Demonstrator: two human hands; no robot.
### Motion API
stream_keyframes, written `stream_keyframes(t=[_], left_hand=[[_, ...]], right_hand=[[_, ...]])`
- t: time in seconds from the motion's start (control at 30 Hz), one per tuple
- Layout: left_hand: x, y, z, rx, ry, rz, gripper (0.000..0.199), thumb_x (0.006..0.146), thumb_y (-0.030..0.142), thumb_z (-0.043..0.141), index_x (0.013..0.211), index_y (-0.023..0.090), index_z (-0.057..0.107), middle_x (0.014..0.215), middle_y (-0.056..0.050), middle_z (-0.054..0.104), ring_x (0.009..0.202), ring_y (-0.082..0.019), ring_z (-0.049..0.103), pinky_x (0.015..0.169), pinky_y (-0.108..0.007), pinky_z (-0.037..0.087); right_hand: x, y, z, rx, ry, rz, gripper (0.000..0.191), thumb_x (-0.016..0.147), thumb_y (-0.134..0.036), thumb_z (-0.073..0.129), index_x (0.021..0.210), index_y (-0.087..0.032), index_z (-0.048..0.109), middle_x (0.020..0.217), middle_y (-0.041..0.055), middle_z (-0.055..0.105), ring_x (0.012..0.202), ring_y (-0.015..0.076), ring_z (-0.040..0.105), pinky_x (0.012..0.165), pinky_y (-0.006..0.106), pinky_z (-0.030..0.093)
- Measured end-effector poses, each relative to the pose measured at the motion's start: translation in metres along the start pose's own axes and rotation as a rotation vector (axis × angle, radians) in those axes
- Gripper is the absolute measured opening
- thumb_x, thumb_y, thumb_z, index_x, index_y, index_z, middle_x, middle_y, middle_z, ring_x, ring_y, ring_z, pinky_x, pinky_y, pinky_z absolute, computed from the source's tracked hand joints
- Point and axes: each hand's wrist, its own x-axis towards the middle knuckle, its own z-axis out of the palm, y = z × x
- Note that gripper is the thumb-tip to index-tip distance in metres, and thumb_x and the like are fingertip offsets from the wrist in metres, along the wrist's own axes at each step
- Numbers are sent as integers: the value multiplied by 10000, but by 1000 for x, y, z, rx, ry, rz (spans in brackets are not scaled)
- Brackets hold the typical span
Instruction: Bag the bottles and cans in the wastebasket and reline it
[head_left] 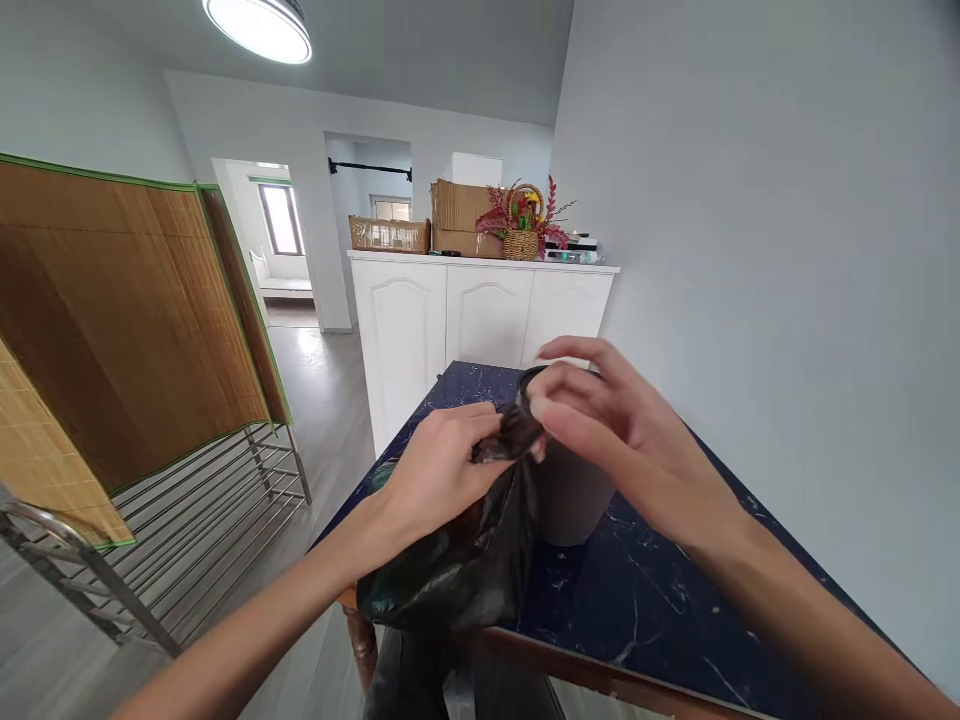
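Observation:
A black plastic bag (480, 570) rests at the near left corner of the dark blue marbled table (645, 620), its top gathered upward. My left hand (454, 460) is closed around the bunched neck of the bag. Pinching the same gathered plastic from the other side, my right hand (600, 405) has thumb and index finger together, with other fingers raised and curled. Just behind the bag stands a dark grey bin (570, 495), partly covered by my right hand. The bag's contents are hidden.
A white cabinet (409, 320) stands beyond the table, bearing cardboard boxes (465, 215) and a flower basket (521, 243). To the left, a metal rack (225, 510) carries a bamboo mat (135, 320). A plain wall (787, 250) runs along the right.

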Motion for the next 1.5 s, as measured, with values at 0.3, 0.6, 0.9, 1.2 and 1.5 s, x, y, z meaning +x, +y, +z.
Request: stream_keyframes(t=[0.3,0.6,0.9,1.2,1.5], left_hand=[[-4,14,-30,-201,77,-75,194,975,404,740,970,216,785,908,-9,736,858,-171,685,785,-259,539],[-47,-43,-80,-350,423,-319,519,798,428,896,1269,318,708,1100,-15,595,974,-163,622,859,-255,563],[-125,-125,-43,-705,497,-712,1059,762,794,781,1626,322,392,1576,-155,568,1382,-368,609,1135,-509,519],[-100,-99,-30,-619,0,-698,682,974,753,530,1314,217,780,1332,-95,778,1354,-366,648,1237,-503,413],[-149,-103,-55,-630,30,-654,812,671,548,960,1400,290,712,1319,-124,766,1228,-365,704,936,-373,619]], right_hand=[[-6,60,39,-278,62,37,518,983,-424,684,1468,-262,603,1476,101,652,1399,307,577,1203,496,415],[-5,84,31,424,375,167,285,974,-505,705,898,-237,763,1045,49,805,1205,284,696,1161,425,461],[-8,85,30,562,399,216,318,943,-556,761,899,-243,735,889,16,741,1139,262,714,1120,407,500],[-9,82,29,646,346,191,289,966,-505,763,909,-231,690,658,-67,539,708,150,630,996,395,571],[-16,77,16,712,355,208,321,928,-500,811,867,-237,636,634,-87,377,592,117,402,753,314,551]])
